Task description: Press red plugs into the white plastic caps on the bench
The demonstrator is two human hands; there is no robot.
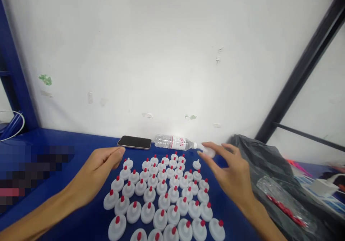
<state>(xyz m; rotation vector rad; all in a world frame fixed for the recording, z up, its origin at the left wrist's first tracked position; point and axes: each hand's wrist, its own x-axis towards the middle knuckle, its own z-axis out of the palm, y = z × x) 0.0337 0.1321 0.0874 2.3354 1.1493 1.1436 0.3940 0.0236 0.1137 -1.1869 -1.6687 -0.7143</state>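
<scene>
Nearest to me, white caps with red tips [164, 194] stand upright in slanting rows on the blue counter [81, 151], the closest rows cut off by the lower edge of the view. My left hand [98, 172] lies just left of the array, fingers apart and loosely extended, gripping nothing; its fingertips are near the far-left caps. My right hand [229, 171] hovers at the array's far-right corner, fingers spread and empty, just beside a single cap [196, 164] that stands slightly apart from the rows. To the right of that hand, a dark plastic bag [265, 165] lies crumpled, with a clear packet of red pieces [285, 205] on it. Farther off, a dark phone [134, 142] lies flat, and a clear water bottle [174, 142] lies on its side just beside it. Both rest against the foot of the white wall [161, 54].
</scene>
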